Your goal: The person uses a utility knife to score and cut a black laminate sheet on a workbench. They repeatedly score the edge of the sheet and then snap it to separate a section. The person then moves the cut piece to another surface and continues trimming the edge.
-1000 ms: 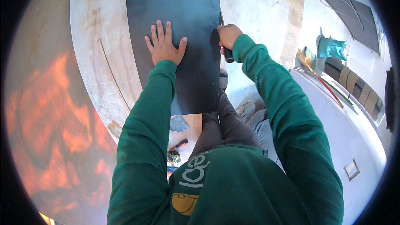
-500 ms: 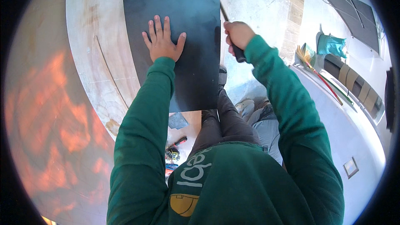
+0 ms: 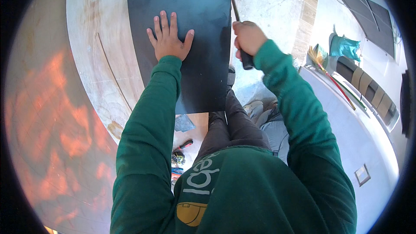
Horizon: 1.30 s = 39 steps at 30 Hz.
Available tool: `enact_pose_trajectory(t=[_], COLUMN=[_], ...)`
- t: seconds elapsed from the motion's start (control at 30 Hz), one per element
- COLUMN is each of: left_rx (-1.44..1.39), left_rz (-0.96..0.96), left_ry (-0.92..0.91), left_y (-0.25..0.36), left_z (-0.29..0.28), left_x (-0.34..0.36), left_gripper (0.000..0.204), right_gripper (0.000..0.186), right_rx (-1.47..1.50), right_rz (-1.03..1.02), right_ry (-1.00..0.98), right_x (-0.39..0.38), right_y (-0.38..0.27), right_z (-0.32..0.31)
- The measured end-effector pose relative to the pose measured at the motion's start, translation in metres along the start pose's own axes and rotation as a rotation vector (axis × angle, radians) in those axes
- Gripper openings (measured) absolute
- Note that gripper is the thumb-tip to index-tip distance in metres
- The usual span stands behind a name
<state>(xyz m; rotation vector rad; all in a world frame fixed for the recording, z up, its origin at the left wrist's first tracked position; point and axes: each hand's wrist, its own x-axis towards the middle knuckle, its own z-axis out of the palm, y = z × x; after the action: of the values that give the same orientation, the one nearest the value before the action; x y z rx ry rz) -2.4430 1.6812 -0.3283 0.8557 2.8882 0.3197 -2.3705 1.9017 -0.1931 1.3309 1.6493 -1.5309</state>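
Note:
A black rectangular board point(image 3: 203, 76) lies in front of me, its near edge just ahead of my legs. My left hand point(image 3: 169, 43) rests flat on its face with fingers spread. At the board's right edge, my right hand point(image 3: 251, 38) is closed around the black handle point(image 3: 247, 60) of a long thin tool that looks like a file. The file's narrow dark shaft point(image 3: 235, 8) points away from me along that edge; whether it touches the board I cannot tell.
Left of the board lies pale plywood point(image 3: 86, 39) bearing a thin strip point(image 3: 113, 71). Below are a grey square piece point(image 3: 184, 123) and a red-and-black-handled tool point(image 3: 185, 144). A broom point(image 3: 331, 78) and teal bag point(image 3: 345, 47) are at right. My legs point(image 3: 242, 125) stand close by.
The view has shifted slightly. My right hand and the file have moved a little toward me along the board's edge; my left hand stays flat on the board.

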Motion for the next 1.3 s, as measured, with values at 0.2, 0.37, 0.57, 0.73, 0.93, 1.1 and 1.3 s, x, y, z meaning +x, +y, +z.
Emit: enact_pose_trajectory(t=[0.2,0.37,0.57,0.73,0.93,1.1,1.3], left_rx=[-0.011,-0.009,0.005,0.012,0.023,0.034,0.004], left_rz=[-0.005,-0.005,-0.010,-0.006,-0.004,-0.009,0.001], left_ry=[-0.014,-0.011,-0.040,-0.023,-0.006,0.001,-0.004], left_y=[0.000,0.001,0.000,0.002,0.003,0.001,0.002], left_z=[0.002,-0.001,0.000,-0.002,0.001,0.001,0.004], left_x=[0.000,0.000,-0.001,0.000,0.002,0.000,0.002], left_gripper=[0.081,0.081,0.080,0.080,0.078,0.079,0.080], right_gripper=[0.034,0.031,0.033,0.036,0.034,0.032,0.037], right_rx=[-0.036,-0.083,0.028,-0.006,0.029,-0.119,0.065], right_rz=[0.002,-0.142,-0.017,0.035,0.111,-0.045,0.114], right_ry=[-0.032,-0.025,-0.055,-0.030,-0.108,-0.114,-0.089], right_x=[0.014,-0.004,0.005,-0.017,0.013,-0.013,0.010], right_y=[0.016,0.022,0.029,0.032,0.044,0.033,0.042], right_z=[-0.005,0.008,-0.006,0.013,-0.007,0.001,0.005])
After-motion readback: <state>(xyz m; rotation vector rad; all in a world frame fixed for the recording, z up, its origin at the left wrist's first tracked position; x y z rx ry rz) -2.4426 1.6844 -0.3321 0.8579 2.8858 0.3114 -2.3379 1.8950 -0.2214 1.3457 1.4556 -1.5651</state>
